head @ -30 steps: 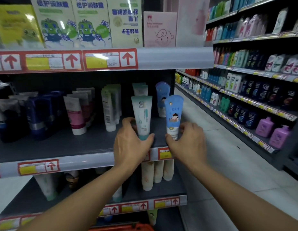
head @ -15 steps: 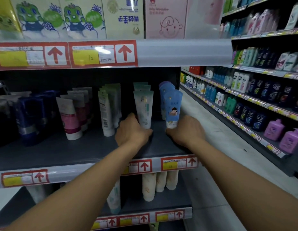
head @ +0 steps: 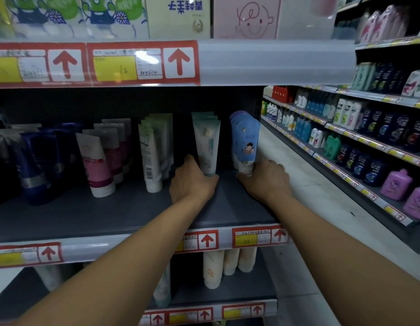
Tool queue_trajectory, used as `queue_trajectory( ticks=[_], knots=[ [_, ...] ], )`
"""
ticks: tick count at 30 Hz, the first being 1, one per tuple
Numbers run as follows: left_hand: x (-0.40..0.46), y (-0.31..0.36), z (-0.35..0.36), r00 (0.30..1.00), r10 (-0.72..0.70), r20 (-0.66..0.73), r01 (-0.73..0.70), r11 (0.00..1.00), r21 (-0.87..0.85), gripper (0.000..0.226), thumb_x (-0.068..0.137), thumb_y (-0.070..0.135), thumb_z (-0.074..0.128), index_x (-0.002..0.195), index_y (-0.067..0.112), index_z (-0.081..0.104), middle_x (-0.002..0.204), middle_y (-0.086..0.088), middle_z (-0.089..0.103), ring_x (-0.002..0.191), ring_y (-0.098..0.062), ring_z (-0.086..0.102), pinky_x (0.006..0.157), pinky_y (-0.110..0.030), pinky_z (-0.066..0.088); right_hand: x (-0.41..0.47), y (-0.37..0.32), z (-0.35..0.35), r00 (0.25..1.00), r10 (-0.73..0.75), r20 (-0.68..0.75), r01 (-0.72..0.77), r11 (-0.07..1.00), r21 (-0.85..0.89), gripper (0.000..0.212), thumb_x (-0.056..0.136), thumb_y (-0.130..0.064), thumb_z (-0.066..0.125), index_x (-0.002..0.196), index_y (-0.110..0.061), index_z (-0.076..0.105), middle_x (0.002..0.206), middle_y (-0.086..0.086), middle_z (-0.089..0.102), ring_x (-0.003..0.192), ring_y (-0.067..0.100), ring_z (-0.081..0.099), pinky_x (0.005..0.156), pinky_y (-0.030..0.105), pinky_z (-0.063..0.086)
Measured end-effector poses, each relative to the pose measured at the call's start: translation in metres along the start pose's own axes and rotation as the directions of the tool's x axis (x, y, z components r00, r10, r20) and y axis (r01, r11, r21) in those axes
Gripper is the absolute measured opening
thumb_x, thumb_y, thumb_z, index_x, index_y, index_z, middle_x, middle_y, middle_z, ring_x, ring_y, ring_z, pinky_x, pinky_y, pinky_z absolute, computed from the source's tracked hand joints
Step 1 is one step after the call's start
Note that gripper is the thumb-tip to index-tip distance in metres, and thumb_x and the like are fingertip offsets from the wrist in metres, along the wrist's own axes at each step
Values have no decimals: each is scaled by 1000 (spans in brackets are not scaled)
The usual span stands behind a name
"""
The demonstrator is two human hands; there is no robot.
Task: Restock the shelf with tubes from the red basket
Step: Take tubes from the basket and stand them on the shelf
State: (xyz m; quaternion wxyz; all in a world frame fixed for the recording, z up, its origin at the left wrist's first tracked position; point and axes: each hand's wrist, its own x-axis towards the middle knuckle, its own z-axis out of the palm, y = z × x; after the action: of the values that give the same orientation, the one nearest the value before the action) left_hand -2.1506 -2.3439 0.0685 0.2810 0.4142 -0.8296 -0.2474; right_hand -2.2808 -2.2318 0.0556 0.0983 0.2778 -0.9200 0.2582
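Both arms extended into middle shelf (head: 110, 215) of dark gondola. Left hand (head: 192, 182) at base of white-and-teal tube (head: 208, 149); fingers curled round cap end, gripping. Tube upright, cap down on shelf board, standing at front of a short row of matching tubes (head: 203, 115). Right hand (head: 265, 178) at base of blue tube with cartoon face (head: 245, 143); fingers wrapped round lower end, gripping. Blue tube upright, slight lean to the left, just in front of similar blue tubes (head: 237, 115) at right end of shelf. The two held tubes near each other, not touching.

Further left on same shelf: white-green tubes (head: 152, 158), pink-white tubes (head: 98, 165), dark blue tubes (head: 37, 165), all cap down. Price labels with red arrows (head: 206, 241) along shelf edge. Cream tubes (head: 212, 269) on shelf below. Cartons (head: 178, 17) on shelf above. Bottles (head: 378, 142) along aisle shelving at right. Red basket not in view.
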Motion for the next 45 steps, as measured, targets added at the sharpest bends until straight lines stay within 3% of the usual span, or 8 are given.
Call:
queue_trajectory(
  ticks=[10, 25, 31, 45],
  knots=[
    [0, -2, -1, 1000, -5, 11, 5, 1000, 7, 58, 83, 41, 78, 128, 16, 52, 130, -8, 65, 116, -32, 65, 83, -41, 56, -4, -2, -3, 1000, -12, -16, 11, 999, -30, 57, 86, -56, 65, 120, -10, 62, 119, 16, 64, 112, 36, 55, 87, 41, 46],
    [5, -3, 4, 1000, 10, 1, -10, 999, 51, 59, 87, 45, 77, 132, 17, 51, 134, -7, 64, 119, -31, 64, 75, -36, 48, 0, -1, 0, 999, -21, -27, 20, 1000, -22, 57, 89, -58, 64, 121, -10, 64, 117, 16, 66, 109, 36, 56, 85, 40, 47],
    [6, -5, 4, 1000, 16, -1, -16, 998, 58, 57, 86, 45, 77, 128, 17, 52, 132, -8, 65, 118, -32, 64, 84, -41, 55, 1, -1, 1, 1000, -20, -11, 20, 1000, -18, 56, 89, -57, 64, 122, -12, 65, 118, 15, 66, 110, 36, 56, 85, 41, 46],
    [3, -4, 1, 1000, 21, -3, -21, 998, 66, 57, 89, 44, 77, 132, 15, 52, 136, -7, 63, 122, -30, 62, 84, -40, 53, 0, -3, -1, 1000, -9, 1, 9, 1000, -28, 59, 88, -60, 66, 123, -13, 65, 117, 14, 66, 110, 34, 56, 84, 42, 48]
  ],
)
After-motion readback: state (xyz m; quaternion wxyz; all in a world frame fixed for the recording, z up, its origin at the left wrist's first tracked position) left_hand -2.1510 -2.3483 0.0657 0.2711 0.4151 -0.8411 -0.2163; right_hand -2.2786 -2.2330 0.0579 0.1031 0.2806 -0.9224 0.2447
